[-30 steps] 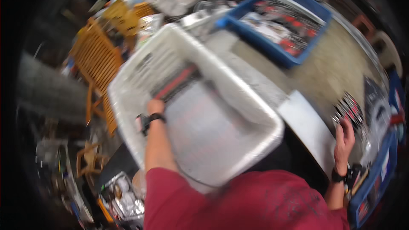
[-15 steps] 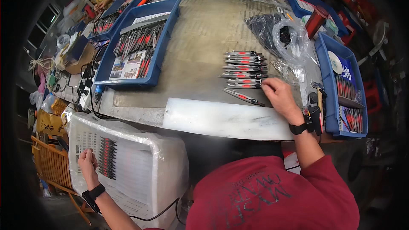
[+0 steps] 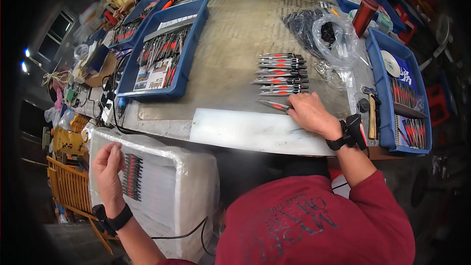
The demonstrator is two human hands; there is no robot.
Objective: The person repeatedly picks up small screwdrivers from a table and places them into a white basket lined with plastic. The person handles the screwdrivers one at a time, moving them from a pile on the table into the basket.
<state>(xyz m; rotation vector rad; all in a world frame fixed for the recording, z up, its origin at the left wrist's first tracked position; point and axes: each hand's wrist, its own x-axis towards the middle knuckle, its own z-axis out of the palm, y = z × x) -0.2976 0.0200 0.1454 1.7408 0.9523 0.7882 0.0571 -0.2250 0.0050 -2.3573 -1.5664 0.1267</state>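
The bare right hand (image 3: 314, 117) bends palm-down, fingertips at one slim silver-and-red pen (image 3: 273, 103) on the grey-brown table (image 3: 230, 44); gripped or merely touched, I cannot tell. The bare left hand (image 3: 109, 164) pinches its fingertips together, contents unclear, above a white plastic crate (image 3: 198, 191) containing black-and-red pens (image 3: 132, 176). Dark lettering (image 3: 319, 216) crosses the maroon shirt (image 3: 378, 225).

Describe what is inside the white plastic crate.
Inside the white plastic crate, a row of slim black-and-red pens lies beside a pale, translucent-looking layer. Whatever lies under it is covered, and the person's bare left hand hides part of the crate.
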